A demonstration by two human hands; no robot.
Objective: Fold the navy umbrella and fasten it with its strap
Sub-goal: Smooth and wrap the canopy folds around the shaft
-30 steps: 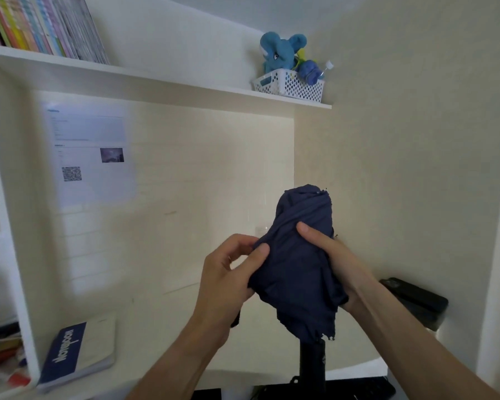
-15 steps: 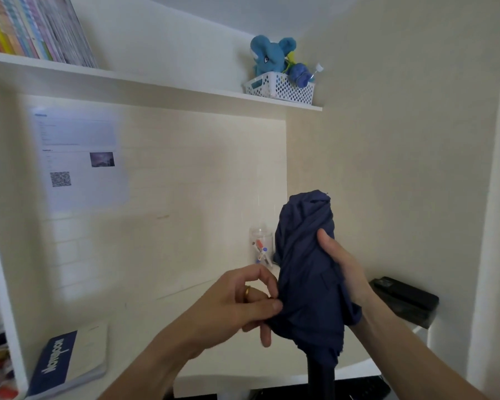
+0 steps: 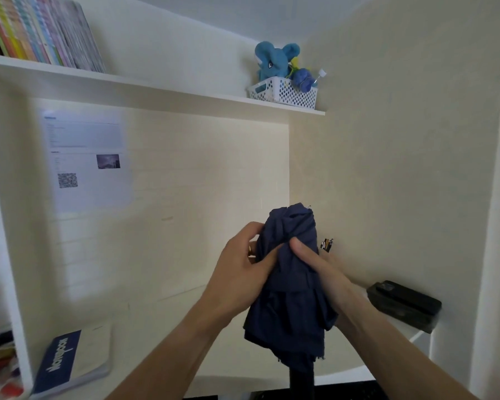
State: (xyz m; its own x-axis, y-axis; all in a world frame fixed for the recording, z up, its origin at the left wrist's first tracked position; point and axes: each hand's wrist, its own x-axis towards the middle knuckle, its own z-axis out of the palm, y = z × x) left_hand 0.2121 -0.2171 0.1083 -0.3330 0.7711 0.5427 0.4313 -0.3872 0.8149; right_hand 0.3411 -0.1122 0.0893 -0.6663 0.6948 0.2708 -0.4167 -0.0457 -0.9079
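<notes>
Between my two hands I see the navy umbrella (image 3: pixel 289 290), held up in the air over the table (image 3: pixel 145 336). My left hand (image 3: pixel 243 275) is curled tight on the left side of the cloth, with the thumb pressed across the front. A gold ring (image 3: pixel 251 250) shows on one finger. My right hand (image 3: pixel 324 272) wraps the right side, and its thumb pushes into the cloth near the top. Both grips are closed on the umbrella. The cloth is bunched and twisted, with the top end pointing up and the loose hem hanging down. Below the hem, the black handle (image 3: pixel 300 379) sticks down toward me. I cannot see the strap.

Low on the left, a blue and white notebook (image 3: pixel 70 362) lies flat on the table. To the right, a black case (image 3: pixel 404 304) sits near the wall. A paper sheet (image 3: pixel 87 160) hangs on the back wall. Up high, a shelf (image 3: pixel 156 88) holds a row of books (image 3: pixel 41 33) and a white basket (image 3: pixel 283 92) with a blue elephant toy (image 3: pixel 274 62) in it.
</notes>
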